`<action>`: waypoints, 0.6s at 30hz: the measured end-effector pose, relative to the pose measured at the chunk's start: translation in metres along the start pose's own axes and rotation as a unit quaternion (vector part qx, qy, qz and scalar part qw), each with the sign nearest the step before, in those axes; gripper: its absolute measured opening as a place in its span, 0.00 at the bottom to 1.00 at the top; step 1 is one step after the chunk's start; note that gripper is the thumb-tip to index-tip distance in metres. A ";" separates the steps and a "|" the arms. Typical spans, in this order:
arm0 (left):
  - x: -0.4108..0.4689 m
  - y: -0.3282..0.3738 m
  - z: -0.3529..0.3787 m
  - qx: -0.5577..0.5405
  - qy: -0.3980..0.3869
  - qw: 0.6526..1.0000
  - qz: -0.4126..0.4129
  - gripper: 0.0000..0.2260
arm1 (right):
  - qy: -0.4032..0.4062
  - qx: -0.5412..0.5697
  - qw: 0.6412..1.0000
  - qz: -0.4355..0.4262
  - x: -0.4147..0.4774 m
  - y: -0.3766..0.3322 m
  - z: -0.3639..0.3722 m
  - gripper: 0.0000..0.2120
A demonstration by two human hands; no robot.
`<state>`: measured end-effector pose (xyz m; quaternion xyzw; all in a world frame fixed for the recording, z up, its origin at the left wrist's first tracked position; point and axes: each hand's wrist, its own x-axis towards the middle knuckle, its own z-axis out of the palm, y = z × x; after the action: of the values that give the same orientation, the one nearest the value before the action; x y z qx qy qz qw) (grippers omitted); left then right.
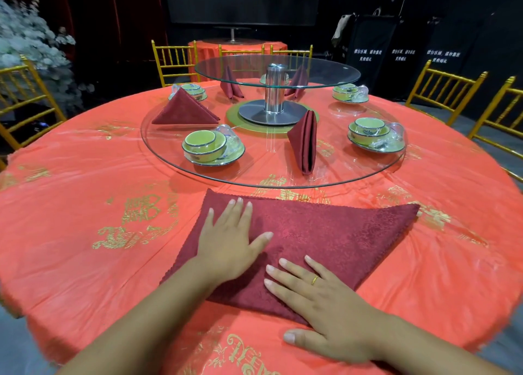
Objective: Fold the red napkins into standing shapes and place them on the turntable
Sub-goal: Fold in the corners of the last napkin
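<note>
A dark red napkin (334, 233) lies flat on the red tablecloth in front of me, just short of the glass turntable (283, 180). My left hand (229, 241) presses on its left part with straight fingers. My right hand (325, 304) lies flat on its near corner, thumb on the tablecloth. Folded red napkins stand on the turntable: a tent-shaped one (185, 110) at the left, a narrow one (304, 139) near the front, and two more (230, 84) (298, 83) at the back.
Green cup-and-saucer sets (210, 148) (373, 135) with clear glasses sit on the turntable. A raised glass tier (339, 76) stands on a metal post at its centre. Gold chairs (444, 91) ring the round table (85, 219).
</note>
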<state>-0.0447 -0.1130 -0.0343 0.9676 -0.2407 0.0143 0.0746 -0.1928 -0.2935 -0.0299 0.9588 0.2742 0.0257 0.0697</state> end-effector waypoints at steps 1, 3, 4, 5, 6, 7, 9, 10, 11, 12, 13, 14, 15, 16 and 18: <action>-0.006 0.002 0.003 -0.005 -0.015 1.000 0.001 0.39 | -0.010 -0.002 1.000 0.004 0.000 0.000 -0.001 0.32; -0.012 0.001 0.008 -0.004 -0.045 0.999 -0.006 0.38 | -0.029 0.036 0.999 0.003 0.002 0.001 -0.001 0.32; -0.013 0.000 0.010 0.004 -0.051 0.999 -0.007 0.37 | -0.026 0.092 0.995 0.001 0.003 0.003 -0.001 0.31; -0.013 -0.001 0.011 0.011 -0.050 0.999 -0.005 0.38 | -0.030 0.153 0.988 0.008 0.004 0.006 -0.001 0.30; -0.014 -0.001 0.011 0.017 -0.049 0.999 -0.004 0.39 | -0.029 0.200 0.979 0.022 0.004 0.010 -0.001 0.29; -0.014 0.000 0.012 0.021 -0.047 0.999 -0.003 0.40 | -0.020 0.226 0.973 0.043 0.004 0.015 0.000 0.29; -0.014 0.000 0.013 0.025 -0.043 0.999 -0.003 0.42 | -0.018 0.203 0.974 0.101 -0.002 0.031 0.004 0.29; -0.014 -0.001 0.014 0.025 -0.043 0.999 -0.003 0.42 | -0.030 0.170 0.976 0.132 -0.008 0.041 0.008 0.29; -0.014 -0.001 0.014 0.024 -0.042 0.999 -0.002 0.43 | -0.042 0.135 0.976 0.164 -0.013 0.053 0.012 0.29; -0.014 -0.002 0.014 0.024 -0.039 0.999 -0.001 0.43 | -0.052 0.108 0.973 0.196 -0.019 0.065 0.016 0.29; -0.013 -0.002 0.015 0.024 -0.037 0.999 -0.001 0.44 | -0.059 0.096 0.967 0.229 -0.025 0.079 0.020 0.28; -0.013 -0.002 0.016 0.024 -0.035 0.999 0.000 0.44 | -0.062 0.099 0.958 0.262 -0.032 0.093 0.023 0.28; -0.013 -0.002 0.016 0.024 -0.033 0.999 0.001 0.45 | -0.061 0.110 0.948 0.293 -0.038 0.106 0.025 0.27; -0.013 -0.003 0.017 0.024 -0.031 0.999 0.002 0.46 | -0.053 0.127 0.937 0.321 -0.044 0.119 0.027 0.27; -0.012 -0.003 0.018 0.025 -0.030 0.999 0.003 0.47 | -0.011 0.169 0.917 0.362 -0.055 0.138 0.028 0.25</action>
<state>-0.0544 -0.1076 -0.0530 0.9685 -0.2449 -0.0088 0.0430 -0.1647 -0.4419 -0.0380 0.9903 -0.0919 -0.0084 -0.1040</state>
